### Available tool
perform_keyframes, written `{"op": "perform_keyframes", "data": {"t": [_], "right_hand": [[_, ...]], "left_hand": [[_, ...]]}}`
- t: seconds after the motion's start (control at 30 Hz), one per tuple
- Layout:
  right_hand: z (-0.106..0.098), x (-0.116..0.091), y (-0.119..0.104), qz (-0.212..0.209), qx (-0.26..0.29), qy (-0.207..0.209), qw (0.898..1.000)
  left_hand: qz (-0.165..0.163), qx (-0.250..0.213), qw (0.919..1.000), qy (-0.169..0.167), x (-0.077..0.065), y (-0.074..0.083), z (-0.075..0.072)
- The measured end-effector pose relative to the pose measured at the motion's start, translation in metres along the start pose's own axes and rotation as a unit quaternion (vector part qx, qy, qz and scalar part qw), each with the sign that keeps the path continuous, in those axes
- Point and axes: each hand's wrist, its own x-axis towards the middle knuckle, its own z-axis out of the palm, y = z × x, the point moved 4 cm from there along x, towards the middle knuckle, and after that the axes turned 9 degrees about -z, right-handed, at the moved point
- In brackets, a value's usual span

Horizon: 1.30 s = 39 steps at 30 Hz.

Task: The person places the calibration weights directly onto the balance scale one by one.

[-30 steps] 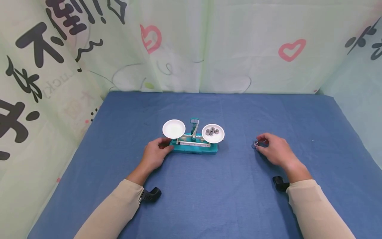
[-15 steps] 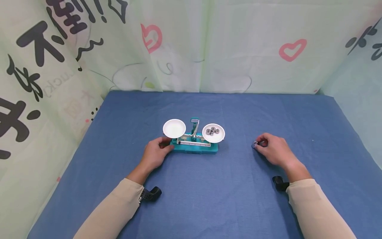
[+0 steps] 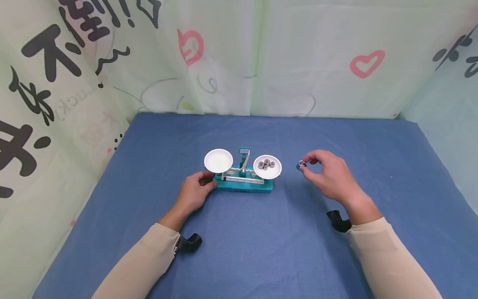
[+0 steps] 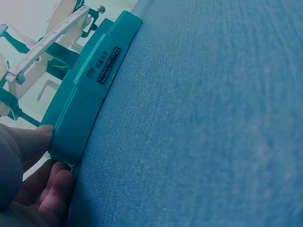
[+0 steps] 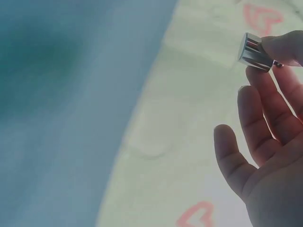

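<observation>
A teal balance scale (image 3: 244, 187) stands on the blue cloth, with two white pans. Several small metal weights (image 3: 261, 165) sit in the right pan (image 3: 276, 171), while the left pan (image 3: 218, 161) holds nothing. My left hand (image 3: 192, 193) grips the left end of the scale's base, thumb on its front face in the left wrist view. To the right of the scale, my right hand (image 3: 334, 178) pinches a shiny cylindrical weight (image 5: 255, 52) between thumb and fingertips. The weight is held up off the cloth, and the other fingers are spread loosely.
The blue cloth (image 3: 239, 249) covers the table. A pale curtain (image 3: 298, 62) with hearts and dark lettering hangs behind and along the sides. A black strap mount (image 3: 189, 243) sits at the left wrist, another black mount (image 3: 337, 221) at the right.
My right hand has lifted the weight off the cloth and carried it left, toward the right pan. The left hand and the scale have stayed in place.
</observation>
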Motion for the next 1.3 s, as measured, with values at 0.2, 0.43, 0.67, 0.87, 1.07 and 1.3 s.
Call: {"op": "perform_keyframes", "data": {"t": [0.2, 0.43, 0.67, 0.87, 1.07, 1.3], "right_hand": [[0.001, 0.027, -0.034, -0.058, 0.025, 0.005, 0.998], [0.012, 0.054, -0.068, -0.114, 0.047, -0.016, 0.992], [0.028, 0.082, -0.102, -0.152, 0.069, -0.05, 0.985], [0.05, 0.101, -0.119, -0.155, 0.066, -0.098, 0.981], [0.071, 0.111, -0.126, -0.151, 0.047, -0.146, 0.976], [0.086, 0.118, -0.13, -0.142, 0.021, -0.181, 0.973]], "left_hand": [[0.001, -0.004, 1.0, -0.001, 0.001, 0.0, 0.001], [-0.008, -0.008, 0.9999, -0.003, -0.001, -0.002, 0.001], [0.0, -0.011, 0.9999, 0.005, 0.001, -0.001, 0.001], [0.01, -0.004, 0.9999, 0.0, 0.001, 0.001, 0.0], [0.022, -0.001, 0.9997, -0.006, 0.003, 0.001, -0.001], [0.027, -0.007, 0.9996, -0.006, 0.003, 0.0, -0.001]]}}
